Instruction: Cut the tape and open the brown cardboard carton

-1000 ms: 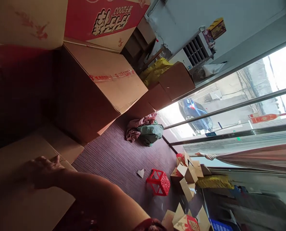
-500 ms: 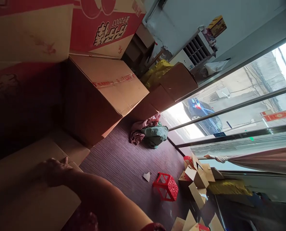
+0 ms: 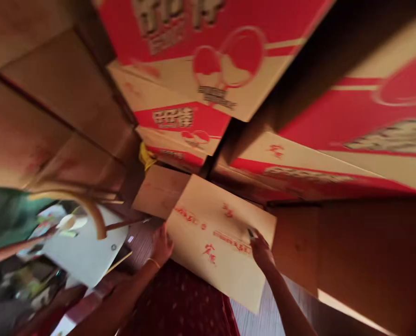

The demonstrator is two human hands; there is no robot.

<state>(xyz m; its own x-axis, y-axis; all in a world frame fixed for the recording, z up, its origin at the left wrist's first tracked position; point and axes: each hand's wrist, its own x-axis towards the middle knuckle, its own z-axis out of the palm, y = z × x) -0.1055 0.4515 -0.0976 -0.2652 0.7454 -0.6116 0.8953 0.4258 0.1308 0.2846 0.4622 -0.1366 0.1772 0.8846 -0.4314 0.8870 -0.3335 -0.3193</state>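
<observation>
A pale cardboard box (image 3: pixel 218 238) with red printing lies low in front of me, among stacked cartons. My left hand (image 3: pixel 161 245) grips its left edge, a thin bangle on the wrist. My right hand (image 3: pixel 261 248) rests on the box's top near the right corner, fingers closed around a small dark thing I cannot make out. The picture is smeared by motion.
Red-and-cream printed cartons (image 3: pixel 208 60) tower above and to the right (image 3: pixel 351 130). Plain brown cartons (image 3: pixel 46 107) stand at the left. A white table top (image 3: pixel 85 252) with a curved wooden chair back (image 3: pixel 88 210) is at the lower left, beside green cloth (image 3: pixel 8 217).
The view has swung away from the window and the floor with the red stool to a stack of cartons. Both hands are now on a pale box; before only one arm showed.
</observation>
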